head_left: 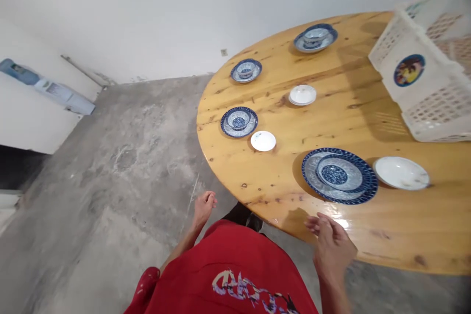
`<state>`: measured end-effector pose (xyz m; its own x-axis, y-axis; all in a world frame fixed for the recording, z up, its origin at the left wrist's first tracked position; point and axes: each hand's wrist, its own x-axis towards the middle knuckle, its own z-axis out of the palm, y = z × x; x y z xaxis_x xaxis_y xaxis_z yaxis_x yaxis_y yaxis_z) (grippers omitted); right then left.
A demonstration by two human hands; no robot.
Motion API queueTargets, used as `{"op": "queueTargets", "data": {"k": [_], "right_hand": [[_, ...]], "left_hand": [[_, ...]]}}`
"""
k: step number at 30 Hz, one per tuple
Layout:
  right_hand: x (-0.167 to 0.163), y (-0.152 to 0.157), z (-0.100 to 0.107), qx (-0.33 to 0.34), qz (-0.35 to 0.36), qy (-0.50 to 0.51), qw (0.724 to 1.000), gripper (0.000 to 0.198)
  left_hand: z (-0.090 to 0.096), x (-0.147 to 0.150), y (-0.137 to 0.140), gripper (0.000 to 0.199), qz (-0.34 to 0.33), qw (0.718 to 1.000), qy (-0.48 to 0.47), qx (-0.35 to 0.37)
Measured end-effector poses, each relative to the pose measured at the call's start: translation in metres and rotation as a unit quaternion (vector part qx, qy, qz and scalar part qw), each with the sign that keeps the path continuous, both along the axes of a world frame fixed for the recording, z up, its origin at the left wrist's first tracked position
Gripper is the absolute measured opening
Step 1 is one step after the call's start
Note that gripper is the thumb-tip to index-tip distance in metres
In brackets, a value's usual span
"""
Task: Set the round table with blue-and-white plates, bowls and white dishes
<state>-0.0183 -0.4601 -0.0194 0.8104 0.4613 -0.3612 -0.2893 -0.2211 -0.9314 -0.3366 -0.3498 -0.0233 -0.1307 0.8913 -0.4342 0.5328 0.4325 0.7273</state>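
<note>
Four blue-patterned place settings sit round the near-left arc of the round wooden table, each a bowl nested on a plate, spaced like seats. Nearest set: big blue plate with blue bowl centred on it, white dish just beside it at 3 o'clock. Next set lies toward 10 o'clock of the big plate, a small white saucer beside it at 4 o'clock. Third set and fourth set sit farther round the rim; a stack of white saucers is inboard between them, probably stock awaiting distribution. White plastic crate stands at the far right, tilted in view. Right hand hovers at the table's near edge, fingers loosely curled and half open, holding nothing, the big plate nearest it at 12 o'clock. Left hand hangs off the table over the concrete floor, loosely closed, empty as far as visible. Water dispenser stands by the wall.
</note>
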Motion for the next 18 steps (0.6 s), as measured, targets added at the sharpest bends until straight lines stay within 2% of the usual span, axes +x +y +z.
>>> {"op": "queueTargets", "data": {"k": [5,9,12,15,18], "right_hand": [[-0.002,0.026,0.000,-0.009,0.116,-0.022,0.993,0.049],[-0.004,0.022,0.005,-0.029,0.162,-0.037,0.986,0.050],[-0.016,0.006,0.008,-0.048,0.175,-0.026,0.983,0.049],[-0.036,-0.007,0.006,-0.077,0.173,-0.015,0.982,0.049],[-0.062,-0.005,-0.002,-0.093,0.166,0.000,0.982,0.050]], "left_hand": [[-0.005,-0.007,-0.025,0.033,-0.003,1.000,0.001,-0.001],[-0.005,-0.011,-0.034,0.034,-0.004,1.000,-0.002,-0.005],[-0.006,-0.008,-0.024,0.035,-0.009,1.000,-0.013,0.014],[-0.008,-0.004,-0.003,0.037,-0.021,0.998,-0.047,0.035],[-0.007,-0.014,0.022,0.038,-0.028,0.996,-0.067,0.051]]}}
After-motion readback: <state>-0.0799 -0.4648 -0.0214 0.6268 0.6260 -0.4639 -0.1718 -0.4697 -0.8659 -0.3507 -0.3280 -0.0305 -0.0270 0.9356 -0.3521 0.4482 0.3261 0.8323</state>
